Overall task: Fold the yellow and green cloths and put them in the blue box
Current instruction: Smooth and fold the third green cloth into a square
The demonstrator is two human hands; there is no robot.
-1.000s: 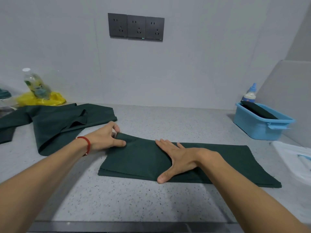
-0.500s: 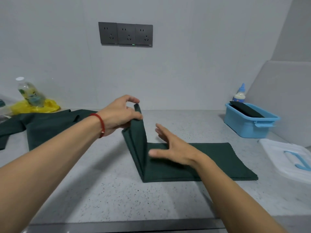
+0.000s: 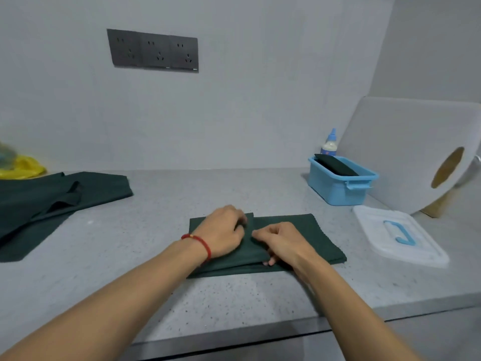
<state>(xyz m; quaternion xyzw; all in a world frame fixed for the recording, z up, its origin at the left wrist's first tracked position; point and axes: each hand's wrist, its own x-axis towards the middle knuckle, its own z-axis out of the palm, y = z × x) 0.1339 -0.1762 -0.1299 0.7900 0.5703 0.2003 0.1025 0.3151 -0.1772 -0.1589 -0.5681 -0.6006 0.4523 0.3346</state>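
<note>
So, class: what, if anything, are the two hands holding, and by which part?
Both hands grip the folded green cloth: the left hand at the folded-over flap's edge, the right hand at the flap's near corner.

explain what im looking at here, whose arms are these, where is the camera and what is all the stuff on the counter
No machine here: these are a person's bare arms, filmed by a camera worn on their head, looking down. Both the left hand and the right hand grip a dark green cloth, partly folded on the grey counter. Back right stands a blue box with a folded dark cloth already inside; its white lid lies nearby. At left lie more unfolded green cloths and something yellow.
</note>
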